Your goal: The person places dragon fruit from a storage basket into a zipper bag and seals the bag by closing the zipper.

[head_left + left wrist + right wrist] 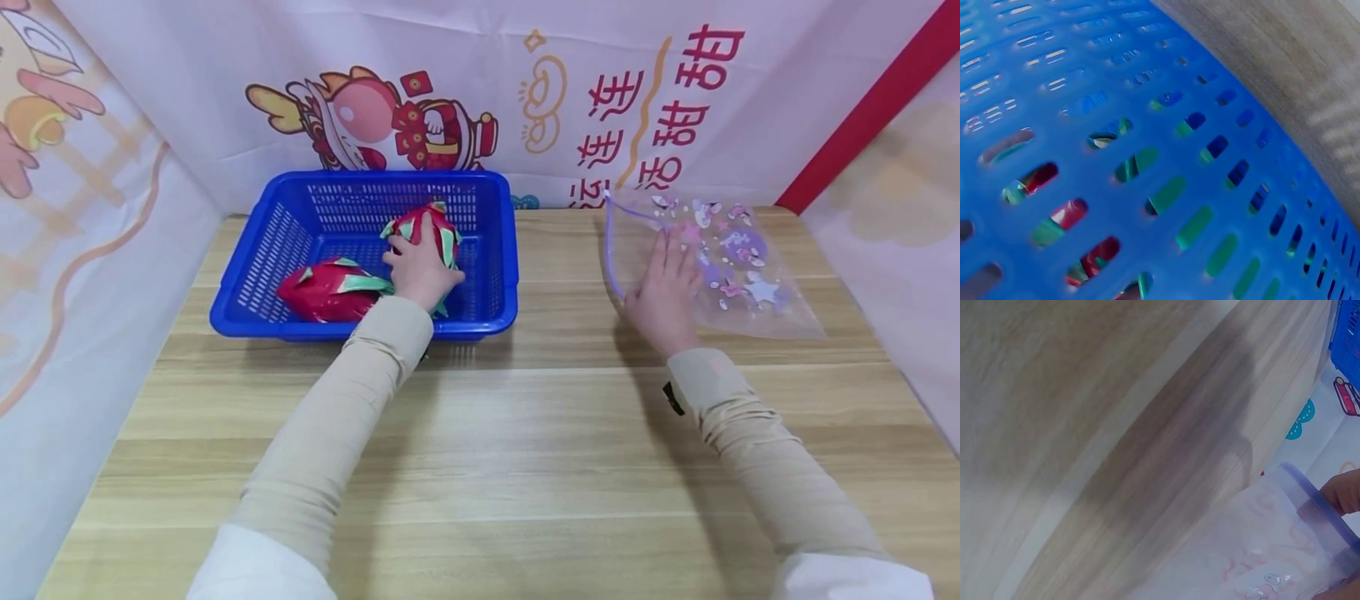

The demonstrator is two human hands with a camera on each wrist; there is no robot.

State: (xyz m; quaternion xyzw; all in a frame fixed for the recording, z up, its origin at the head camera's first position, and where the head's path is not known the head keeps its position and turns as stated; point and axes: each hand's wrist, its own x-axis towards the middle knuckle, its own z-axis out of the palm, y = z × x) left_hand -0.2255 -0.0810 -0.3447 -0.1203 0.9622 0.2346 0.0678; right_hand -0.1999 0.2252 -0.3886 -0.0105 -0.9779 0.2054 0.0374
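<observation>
In the head view my left hand (426, 268) reaches into the blue basket (512, 275) and grips a red dragon fruit (408, 227) with green-tipped scales from above, fingers spread over it. A second dragon fruit (330, 292) lies on its side in the basket, left of this hand. My right hand (666, 296) holds a clear zip bag (780, 312) near its purple zip edge. Close up in the right wrist view, fingers (1346, 490) sit at the purple strip. The left wrist view is filled by the slotted basket wall (1147, 137), red and green showing through; the left hand is hidden there.
The wooden table (525, 467) bears the basket at the back left and the bag at the back right. A white printed cloth (480, 50) with cartoon figures and red characters hangs behind. Side cloths border the table, a red strip (862, 117) at the right corner.
</observation>
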